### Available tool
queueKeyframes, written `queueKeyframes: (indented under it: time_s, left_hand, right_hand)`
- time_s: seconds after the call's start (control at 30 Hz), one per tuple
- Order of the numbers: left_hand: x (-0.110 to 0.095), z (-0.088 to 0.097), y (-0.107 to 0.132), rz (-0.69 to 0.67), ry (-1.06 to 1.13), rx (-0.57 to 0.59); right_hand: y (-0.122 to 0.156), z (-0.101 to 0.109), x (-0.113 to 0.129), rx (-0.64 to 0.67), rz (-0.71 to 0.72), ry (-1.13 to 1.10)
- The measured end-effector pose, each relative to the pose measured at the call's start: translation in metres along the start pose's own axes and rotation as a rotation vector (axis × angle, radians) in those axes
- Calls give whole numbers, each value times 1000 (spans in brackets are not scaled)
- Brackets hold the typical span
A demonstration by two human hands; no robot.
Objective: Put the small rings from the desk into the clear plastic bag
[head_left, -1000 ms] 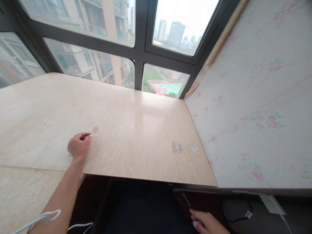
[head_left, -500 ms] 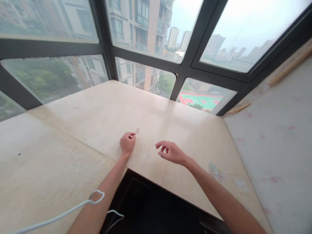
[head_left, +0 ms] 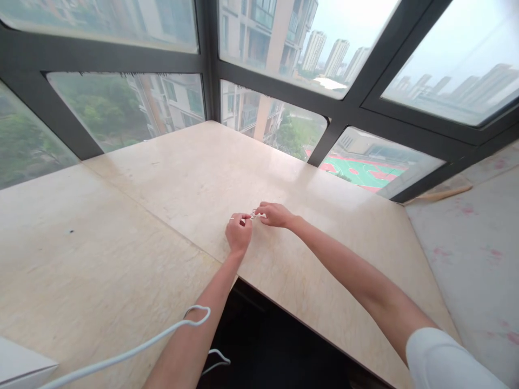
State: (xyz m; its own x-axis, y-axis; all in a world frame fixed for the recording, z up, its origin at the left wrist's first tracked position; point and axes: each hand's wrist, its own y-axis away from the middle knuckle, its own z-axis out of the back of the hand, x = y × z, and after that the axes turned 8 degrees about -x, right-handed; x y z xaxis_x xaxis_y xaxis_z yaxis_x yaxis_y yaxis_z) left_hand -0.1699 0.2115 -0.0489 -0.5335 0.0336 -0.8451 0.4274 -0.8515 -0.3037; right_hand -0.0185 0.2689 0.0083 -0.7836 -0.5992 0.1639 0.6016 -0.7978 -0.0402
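Note:
A small piece of thin metal rings (head_left: pixel 253 213) is between my two hands, just above the pale stone surface (head_left: pixel 194 189). My left hand (head_left: pixel 238 233) is closed, thumb and forefinger pinching the near end of the rings; a finger ring shows on this hand. From the right, the fingertips of my right hand (head_left: pixel 276 215) close on the far side of the same piece. The fingers partly cover the rings, so how they link cannot be made out.
A white cable (head_left: pixel 133 351) loops over my left forearm. The corner of a white box (head_left: pixel 22 363) lies at lower left, and a small dark speck (head_left: pixel 72 232) farther up. Below the surface's front edge is a dark gap (head_left: pixel 275 346). Framed windows (head_left: pixel 267 119) stand behind; a patterned wall (head_left: pixel 478 259) is on the right.
My right hand has moved in to the metal rings and closed its fingertips on them. My left hand still pinches them. The whole view has shifted, bringing the white box corner into sight.

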Motion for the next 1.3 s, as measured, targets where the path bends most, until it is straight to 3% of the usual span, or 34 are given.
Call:
queueKeyframes:
  time_s: [0.17,0.33,0.53,0.7,0.9,1.3]
  left_hand:
    - [-2,0,0,7,28,-25]
    - [-3,0,0,1,47,-56]
    - [-4,0,-1,5,48,-60]
    - [-4,0,-2,2,46,-61]
    - [-3,-1,-3,14,38,-62]
    - [-3,-3,-6,-6,-10,-77]
  right_hand:
    - [-20,10,-1,152,68,49]
    - [-34,14,1,264,40,29]
    - [-26,8,-5,268,-53,-251]
    - [8,6,-15,152,-217,-641]
    - [71,13,-15,-3,-373,-1067]
    - [188,39,-22,-246,-527,-1610]
